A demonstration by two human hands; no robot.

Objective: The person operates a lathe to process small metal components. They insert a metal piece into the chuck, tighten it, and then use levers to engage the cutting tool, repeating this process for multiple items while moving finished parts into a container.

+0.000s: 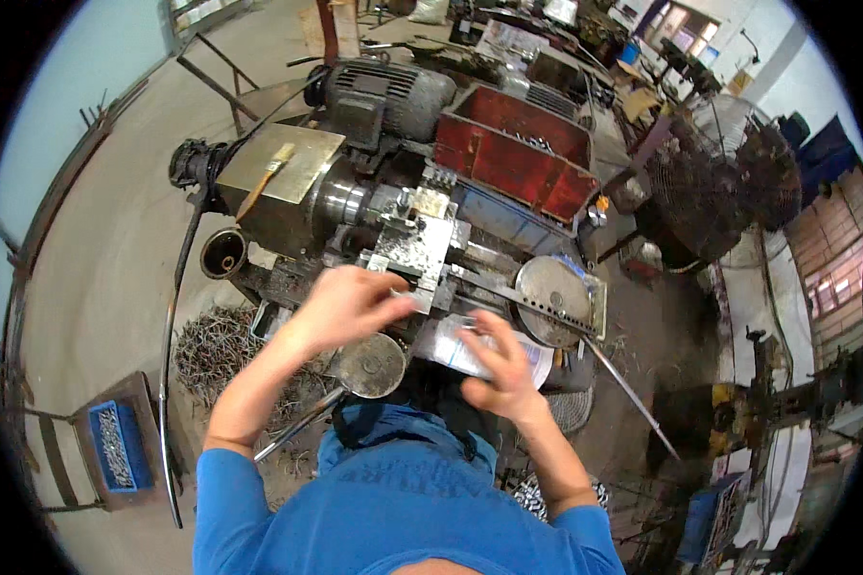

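My left hand (353, 305) reaches over the near side of the metal tool slide (415, 247) of a small lathe. Its thumb and fingers stand apart, slightly blurred, and I see nothing held in them. My right hand (504, 372) hovers to the right, open, its fingers spread above a pale sheet (455, 347) below the slide. The lathe's shiny round chuck (343, 203) lies left of the slide. In front of my left forearm is a round metal disc (371, 365) with a rod handle; a larger disc (552, 299) sits beyond my right hand.
A red metal bin (513, 158) with small parts stands behind the lathe, beside a motor (388, 99). A brush (267, 180) lies on the headstock cover. Metal shavings (225, 356) pile at the left, near a blue crate (120, 446). A large fan (705, 182) stands right.
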